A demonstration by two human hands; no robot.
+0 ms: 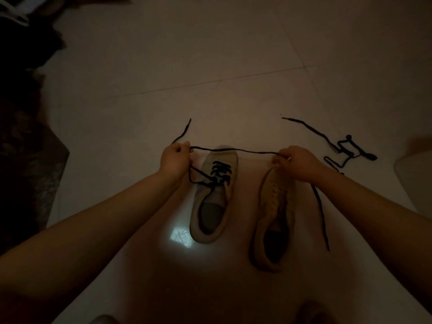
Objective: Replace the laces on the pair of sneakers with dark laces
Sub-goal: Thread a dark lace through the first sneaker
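Head view dim, right sneaker (274, 206) toe behind right hand (297, 163)

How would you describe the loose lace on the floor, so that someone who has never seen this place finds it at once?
Start at the two sneakers on the pale tiled floor, then look past the unlaced sneaker to the right. The loose lace lies there in a crumpled tangle, one end trailing up-left. Unlike the held lace, no hand touches it, and it threads through no shoe.

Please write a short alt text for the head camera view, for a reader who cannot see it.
Both hands, left hand and right hand, hold a dark lace stretched above two sneakers on a dim tiled floor. The left sneaker is laced; the right sneaker is not.
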